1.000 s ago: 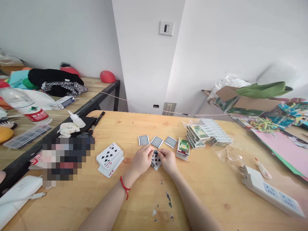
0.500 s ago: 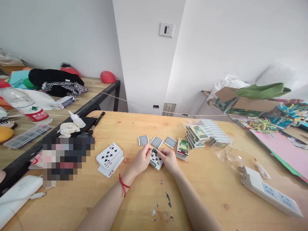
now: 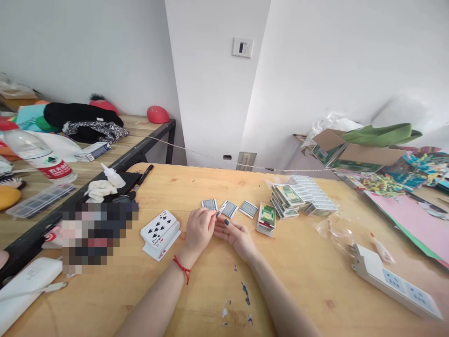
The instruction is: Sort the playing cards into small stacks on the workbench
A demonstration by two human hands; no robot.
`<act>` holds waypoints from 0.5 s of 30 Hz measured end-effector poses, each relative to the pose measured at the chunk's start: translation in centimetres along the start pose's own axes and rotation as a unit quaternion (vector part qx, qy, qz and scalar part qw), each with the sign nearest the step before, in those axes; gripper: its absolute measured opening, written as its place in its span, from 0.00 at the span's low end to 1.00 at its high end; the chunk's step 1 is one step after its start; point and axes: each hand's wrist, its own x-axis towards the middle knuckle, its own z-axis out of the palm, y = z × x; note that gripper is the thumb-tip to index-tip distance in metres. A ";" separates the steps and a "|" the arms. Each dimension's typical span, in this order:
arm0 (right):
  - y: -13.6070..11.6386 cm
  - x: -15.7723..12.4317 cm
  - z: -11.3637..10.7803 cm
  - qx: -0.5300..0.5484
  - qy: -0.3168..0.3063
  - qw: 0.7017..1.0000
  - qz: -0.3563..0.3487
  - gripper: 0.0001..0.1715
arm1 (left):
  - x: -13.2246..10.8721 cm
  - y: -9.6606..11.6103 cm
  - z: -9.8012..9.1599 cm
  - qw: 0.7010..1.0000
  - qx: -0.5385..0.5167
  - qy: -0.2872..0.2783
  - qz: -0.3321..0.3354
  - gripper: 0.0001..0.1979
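Note:
My left hand (image 3: pixel 200 228), with a red string bracelet at the wrist, is closed on a playing card (image 3: pixel 221 209) tipped nearly edge-on at its fingertips. Whether more than one card is there cannot be told. Just right of it, touching or almost touching, my right hand (image 3: pixel 237 238) is turned palm up with its fingers stretched out and its dark-nailed thumb apart. Beyond the hands lie three patterned card backs: a left one (image 3: pixel 209 204), a middle one (image 3: pixel 230 209) and a right one (image 3: pixel 249 209). A face-up pile of cards (image 3: pixel 160 228) with spades on top rests at left.
A green card box (image 3: pixel 266 215) stands right of the card backs, near stacked card boxes (image 3: pixel 310 194). A white power strip (image 3: pixel 394 281) and a small glue tube (image 3: pixel 382 247) lie at right. At left are a white power bank (image 3: pixel 30 290) and a squeeze bottle (image 3: pixel 112 177).
Both hands pinched a face-up spade card between them. Now the card is tilted up in my left hand, and my right hand has loosened and turned palm up.

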 end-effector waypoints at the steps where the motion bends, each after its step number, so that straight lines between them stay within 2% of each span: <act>1: -0.1 -0.1 0.1 0.023 -0.003 1.000 -0.008 0.20 | 0.1 0.2 -0.1 0.999 -0.005 -0.019 0.034 0.07; 3: -0.3 -0.1 0.2 0.053 0.001 0.998 -0.025 0.17 | 0.3 0.7 -0.1 0.995 -0.025 -0.048 0.083 0.08; 6: -0.5 0.0 -0.2 0.049 0.023 0.998 -0.040 0.14 | 0.3 1.1 0.2 0.991 -0.064 -0.063 0.102 0.09; 11: -0.3 0.4 -1.2 0.005 0.073 0.996 -0.053 0.16 | -0.1 1.7 0.1 0.984 -0.145 -0.076 0.077 0.15; 15: -0.3 0.5 -1.5 -0.012 0.105 0.993 -0.057 0.14 | -0.5 2.1 -0.3 0.969 -0.234 -0.073 0.007 0.22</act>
